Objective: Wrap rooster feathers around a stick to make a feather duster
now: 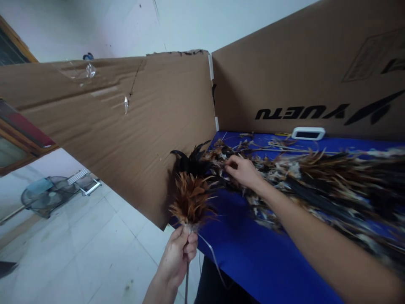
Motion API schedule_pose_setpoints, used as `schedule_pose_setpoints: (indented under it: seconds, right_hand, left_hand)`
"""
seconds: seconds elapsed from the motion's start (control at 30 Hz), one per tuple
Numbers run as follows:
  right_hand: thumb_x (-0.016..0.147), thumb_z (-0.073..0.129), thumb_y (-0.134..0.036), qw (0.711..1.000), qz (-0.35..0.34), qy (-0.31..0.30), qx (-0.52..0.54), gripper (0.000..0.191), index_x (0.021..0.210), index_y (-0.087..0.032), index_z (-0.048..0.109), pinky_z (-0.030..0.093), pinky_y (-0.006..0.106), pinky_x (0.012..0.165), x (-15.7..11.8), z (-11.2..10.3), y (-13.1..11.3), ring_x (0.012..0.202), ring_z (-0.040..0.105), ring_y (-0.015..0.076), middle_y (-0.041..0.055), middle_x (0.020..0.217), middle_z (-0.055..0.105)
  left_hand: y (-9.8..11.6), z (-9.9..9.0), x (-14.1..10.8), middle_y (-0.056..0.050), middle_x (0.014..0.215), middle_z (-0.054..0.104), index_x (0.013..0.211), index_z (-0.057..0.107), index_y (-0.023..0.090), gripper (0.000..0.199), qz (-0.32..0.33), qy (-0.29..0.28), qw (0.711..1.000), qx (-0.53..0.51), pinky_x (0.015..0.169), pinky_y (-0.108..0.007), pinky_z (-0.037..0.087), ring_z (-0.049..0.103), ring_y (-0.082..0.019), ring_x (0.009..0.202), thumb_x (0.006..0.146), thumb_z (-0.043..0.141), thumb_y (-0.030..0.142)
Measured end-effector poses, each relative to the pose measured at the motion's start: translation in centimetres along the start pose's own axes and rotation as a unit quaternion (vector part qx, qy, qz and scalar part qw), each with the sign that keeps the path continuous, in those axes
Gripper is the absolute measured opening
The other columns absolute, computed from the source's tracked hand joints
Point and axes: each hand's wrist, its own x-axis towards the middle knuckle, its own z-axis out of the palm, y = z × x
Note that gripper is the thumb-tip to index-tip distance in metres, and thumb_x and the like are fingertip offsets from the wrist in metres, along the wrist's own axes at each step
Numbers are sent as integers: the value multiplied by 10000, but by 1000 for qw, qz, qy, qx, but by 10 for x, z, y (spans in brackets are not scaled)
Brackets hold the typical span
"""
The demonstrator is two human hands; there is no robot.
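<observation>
My left hand (180, 251) is closed round the base of a feather duster (191, 196), a brown-orange tuft pointing up and away from me. A thin stick (187, 283) runs down below the fist, and a loose pale strip (211, 249) curves off to its right. My right hand (243, 169) reaches over a long pile of loose feathers (335, 177), thumb and fingers pinched together at its left end. What lies in that pinch, if anything, is too small to make out. Black feathers (193, 160) stand just behind the duster, by the cardboard.
Tall cardboard panels (152, 105) wall the blue table (240, 236) at the left and back. A white device with a dark screen (308, 134) sits against the back panel. A fan (52, 194) lies on the tiled floor at left.
</observation>
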Motion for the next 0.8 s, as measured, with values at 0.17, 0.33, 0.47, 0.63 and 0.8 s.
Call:
schedule_pose_setpoints:
  seconds: [0.17,0.33,0.47,0.63,0.8]
  right_hand:
    - [710,535,-200,990,-30,-97,94,217,877,-216,673,427,225,649,-44,-25,-13,712,622,154,-13,778,700]
    - [712,504,-162,963,-40,-245,106,206,754,-194,703,388,237,600,-100,-22,-38,686,623,172,19,716,700]
    - [707,457,-102,964,-40,-249,89,215,643,-174,649,327,232,530,-127,-12,-57,618,619,158,44,638,680]
    - [733,436,-105,963,-28,-232,134,251,694,-192,668,350,231,564,-135,-4,-65,631,638,148,50,735,719]
    - [743,448,-147,958,1,-219,183,233,667,-190,664,369,225,562,-137,-4,-70,630,634,150,31,715,718]
  left_hand:
    - [-4,11,2,41,655,399,738,344,171,401,-7,-27,999,-20,430,-158,103,222,-11,475,735,699,358]
    - [-11,19,-1,34,660,420,736,341,172,389,-16,-48,999,-12,436,-160,120,231,-12,474,754,684,353]
    - [-15,26,-3,38,652,418,746,345,173,402,-25,-52,998,-3,439,-164,114,220,-12,470,738,696,369]
    - [-21,32,-5,43,642,409,769,361,171,409,-17,-49,999,5,441,-168,100,211,-14,470,722,709,381]
    - [-27,30,-5,42,645,414,789,376,169,394,-1,-35,999,18,445,-173,97,207,-15,470,736,693,396]
